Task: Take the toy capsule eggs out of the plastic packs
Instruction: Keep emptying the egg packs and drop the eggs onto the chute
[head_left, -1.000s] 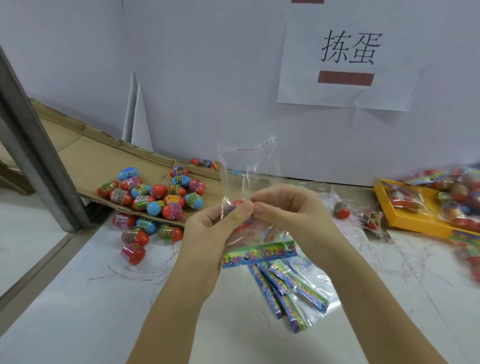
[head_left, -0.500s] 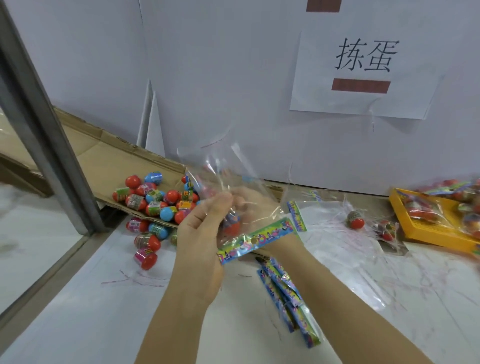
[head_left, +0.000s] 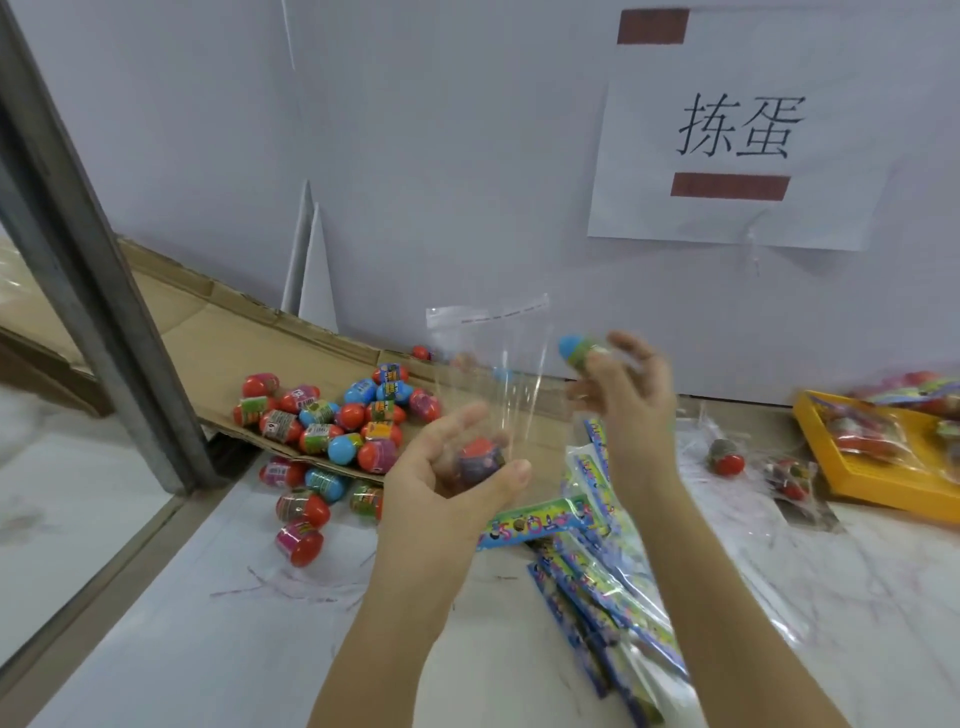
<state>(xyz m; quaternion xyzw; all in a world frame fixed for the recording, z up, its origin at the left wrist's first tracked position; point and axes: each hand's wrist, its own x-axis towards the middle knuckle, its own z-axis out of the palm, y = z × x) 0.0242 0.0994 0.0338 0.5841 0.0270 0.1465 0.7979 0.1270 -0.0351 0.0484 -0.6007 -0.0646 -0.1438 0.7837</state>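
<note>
My left hand (head_left: 441, 478) grips a clear plastic pack (head_left: 488, 364) that stands upright, open end up, with its colourful header card (head_left: 535, 522) hanging below. A red and purple capsule egg (head_left: 478, 460) still sits inside the pack, against my palm. My right hand (head_left: 631, 410), blurred by motion, is raised to the right of the pack and holds a blue and green capsule egg (head_left: 579, 351) in its fingertips, outside the pack.
A heap of loose capsule eggs (head_left: 337, 421) lies on a flattened cardboard sheet (head_left: 208, 338) and the white table at left. Empty packs (head_left: 608, 587) pile up under my right forearm. A yellow tray (head_left: 857, 478) with filled packs stands at right; two packed eggs (head_left: 727, 457) lie near it.
My right hand has come out of the pack and moved up and to the right with the blue and green egg. The left hand keeps hold of the pack.
</note>
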